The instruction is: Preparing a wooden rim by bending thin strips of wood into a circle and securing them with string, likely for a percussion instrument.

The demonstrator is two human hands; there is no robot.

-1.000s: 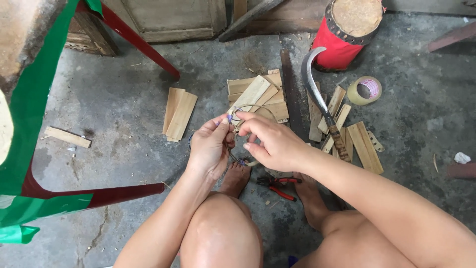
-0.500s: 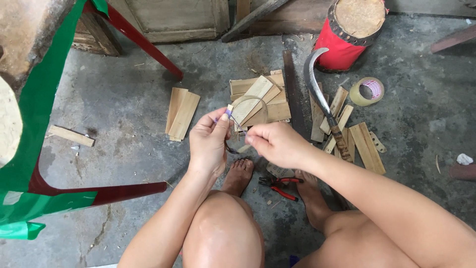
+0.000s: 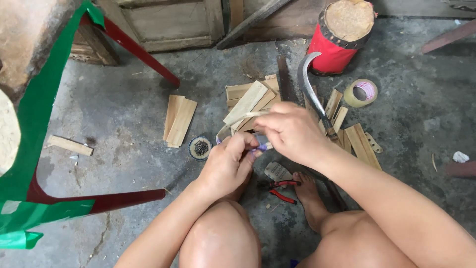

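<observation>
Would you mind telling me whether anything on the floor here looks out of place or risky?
A curved blade lies bare on the floor among scattered wood slats, close to the right hand and a bare foot. Red-handled pliers lie beside that foot. Both hands, left included, work a thin strip.

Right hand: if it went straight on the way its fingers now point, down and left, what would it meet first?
The right hand would most likely meet the left hand first; both already pinch the same thin bent strip, and their fingertips nearly touch. Depth is hard to judge from above.
</observation>
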